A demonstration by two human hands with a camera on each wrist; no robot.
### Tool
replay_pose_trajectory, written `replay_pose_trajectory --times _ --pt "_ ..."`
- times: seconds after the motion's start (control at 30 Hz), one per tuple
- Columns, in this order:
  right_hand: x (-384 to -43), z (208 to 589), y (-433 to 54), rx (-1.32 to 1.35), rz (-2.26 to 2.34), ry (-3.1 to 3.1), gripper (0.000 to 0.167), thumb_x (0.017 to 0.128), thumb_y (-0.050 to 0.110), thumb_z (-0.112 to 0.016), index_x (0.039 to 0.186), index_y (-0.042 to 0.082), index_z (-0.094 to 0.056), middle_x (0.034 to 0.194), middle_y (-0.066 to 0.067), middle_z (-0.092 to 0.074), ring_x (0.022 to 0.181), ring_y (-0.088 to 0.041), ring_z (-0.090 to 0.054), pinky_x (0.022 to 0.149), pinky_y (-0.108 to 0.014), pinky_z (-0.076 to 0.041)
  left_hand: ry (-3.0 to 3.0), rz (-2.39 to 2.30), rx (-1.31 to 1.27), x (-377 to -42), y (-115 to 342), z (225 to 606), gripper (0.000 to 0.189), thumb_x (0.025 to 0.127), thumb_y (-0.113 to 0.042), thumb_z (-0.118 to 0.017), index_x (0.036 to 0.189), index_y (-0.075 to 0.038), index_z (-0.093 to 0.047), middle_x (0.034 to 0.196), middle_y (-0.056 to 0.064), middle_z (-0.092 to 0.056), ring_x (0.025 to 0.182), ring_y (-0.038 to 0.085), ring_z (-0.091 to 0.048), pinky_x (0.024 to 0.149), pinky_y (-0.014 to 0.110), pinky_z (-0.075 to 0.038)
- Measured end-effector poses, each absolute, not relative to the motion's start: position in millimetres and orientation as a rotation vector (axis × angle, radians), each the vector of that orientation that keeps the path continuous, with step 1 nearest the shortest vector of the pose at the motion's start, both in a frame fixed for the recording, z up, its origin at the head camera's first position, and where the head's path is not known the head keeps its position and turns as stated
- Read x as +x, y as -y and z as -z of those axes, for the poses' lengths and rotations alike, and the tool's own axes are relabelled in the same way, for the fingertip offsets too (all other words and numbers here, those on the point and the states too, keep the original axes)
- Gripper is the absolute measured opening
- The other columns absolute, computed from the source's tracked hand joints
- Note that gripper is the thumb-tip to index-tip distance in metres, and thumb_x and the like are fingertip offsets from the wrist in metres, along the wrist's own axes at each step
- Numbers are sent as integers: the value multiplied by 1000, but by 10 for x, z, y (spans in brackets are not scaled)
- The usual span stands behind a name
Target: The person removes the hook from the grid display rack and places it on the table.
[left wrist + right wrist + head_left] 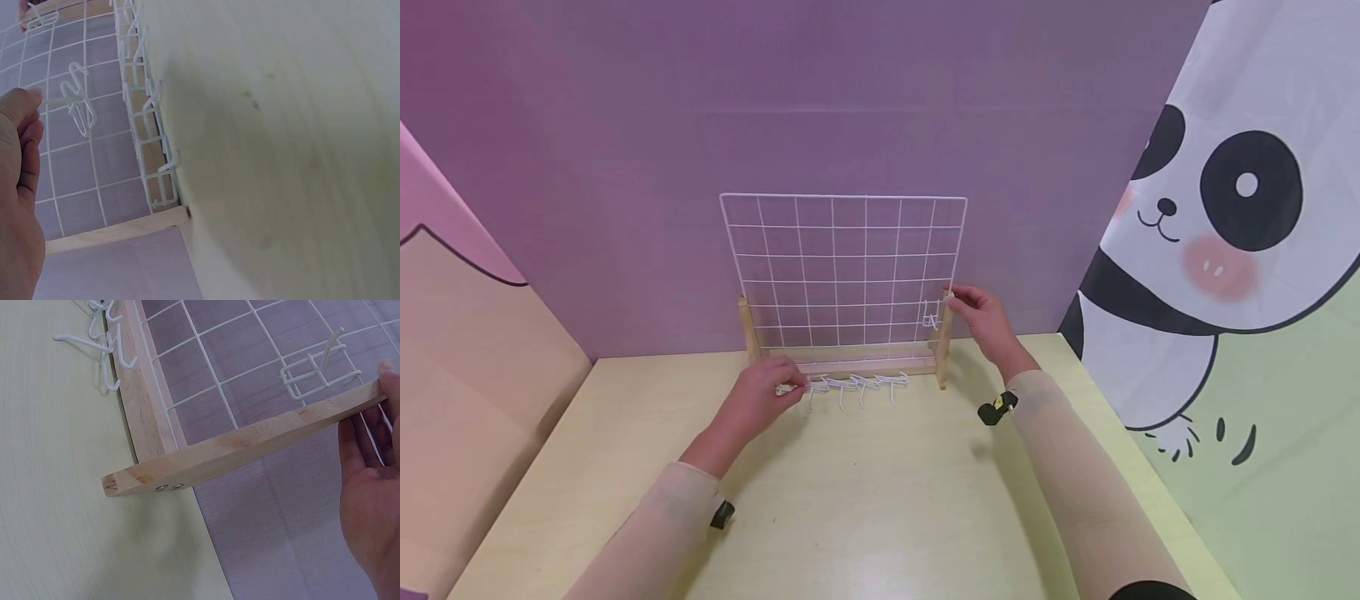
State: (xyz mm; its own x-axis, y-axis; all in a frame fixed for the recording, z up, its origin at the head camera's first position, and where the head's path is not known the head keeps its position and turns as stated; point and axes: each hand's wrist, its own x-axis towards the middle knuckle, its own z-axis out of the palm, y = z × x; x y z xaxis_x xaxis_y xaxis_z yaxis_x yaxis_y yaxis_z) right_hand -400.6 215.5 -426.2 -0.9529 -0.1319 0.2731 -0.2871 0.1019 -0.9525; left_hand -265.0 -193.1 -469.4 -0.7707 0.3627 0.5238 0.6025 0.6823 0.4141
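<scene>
A white wire grid [848, 254] stands upright in a wooden stand [244, 444] near the table's back edge. My left hand [763, 392], low before the stand's left side, pinches a white wire hook [80, 103] by its prong between thumb and fingertips. The hook's looped end faces the grid in the left wrist view. At the stand's right post, my right hand [985, 321] grips the upper end, thumb on one side and fingers on the other. Another white hook [319, 372] hangs on the grid close to that post.
Several more white hooks [892, 381] line the stand's bottom bar, their prongs pointing forward. The pale wood table [865, 492] stretches in front of the stand. Behind it is a purple backdrop [850, 108], with a panda picture [1247, 292] on the right.
</scene>
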Motion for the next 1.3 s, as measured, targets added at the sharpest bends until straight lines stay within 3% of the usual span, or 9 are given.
replay_pose_trajectory --times 0.2,0.4,0.83,1.1,1.3 --pt "-3983 4246 -2131 420 -1983 2243 39 110 16 -72 145 -1 -69 136 -14 -72 118 -12 -64 112 -30 -51 2530 793 -778 -2641 1977 4758 20 87 7 -89 90 -10 -80 90 -5 -69 88 20 -72 79 42 -65" --pt "-3971 4244 -2106 443 -2003 2238 39 110 17 -72 145 1 -70 139 -17 -70 120 -14 -63 113 -31 -50 2609 791 -794 -2633 2008 4799 20 88 7 -87 89 -12 -80 89 -6 -70 88 19 -72 81 46 -66" --pt "-3962 4223 -2124 434 -1986 2234 37 110 16 -71 144 0 -70 128 -2 -73 118 -13 -64 113 -32 -51 2661 786 -789 -2700 2011 4883 20 89 5 -88 90 -14 -80 91 -7 -70 89 16 -69 82 41 -66" --pt "-3972 4243 -2147 451 -1993 2222 38 110 14 -71 144 -3 -69 142 -22 -68 118 -13 -64 109 -26 -52 2663 805 -849 -2726 2015 4904 22 89 7 -85 89 -14 -78 91 -5 -71 88 15 -70 80 37 -65" --pt "-3974 4247 -2163 441 -2003 2222 38 110 15 -71 144 -3 -69 142 -22 -68 119 -12 -64 110 -27 -51 2727 878 -851 -2723 2022 4907 20 90 4 -87 91 -14 -79 89 -8 -71 85 13 -68 79 35 -65"
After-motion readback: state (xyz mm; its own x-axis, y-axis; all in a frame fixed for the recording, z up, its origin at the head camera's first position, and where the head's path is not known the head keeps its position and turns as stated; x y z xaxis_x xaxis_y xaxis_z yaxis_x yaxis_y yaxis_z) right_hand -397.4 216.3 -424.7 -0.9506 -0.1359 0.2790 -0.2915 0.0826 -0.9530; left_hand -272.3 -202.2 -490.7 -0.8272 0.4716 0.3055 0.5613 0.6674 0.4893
